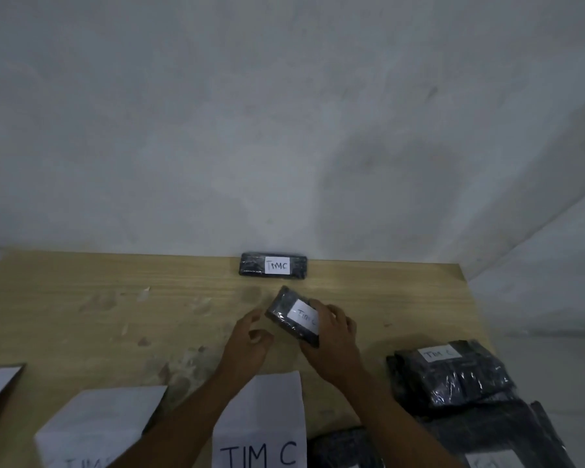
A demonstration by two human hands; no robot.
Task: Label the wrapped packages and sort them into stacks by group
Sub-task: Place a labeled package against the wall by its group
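My right hand [335,336] grips a black wrapped package [286,315] with a white label reading "TIM C", held tilted just above the wooden table [115,309]. My left hand [247,346] hovers beside the package's left end with its fingers apart, holding nothing. Another black package [250,267] labelled "TIM C" lies flat at the table's far edge against the wall. A pile of several black wrapped packages [460,376] sits at the right, the top one labelled "TIM C".
A white sheet marked "TIM C" [260,430] lies at the near edge under my arms. Two more white sheets [95,423] lie to the left, their writing mostly cut off. A grey wall [284,130] rises behind the table. More dark packages [507,440] fill the bottom right.
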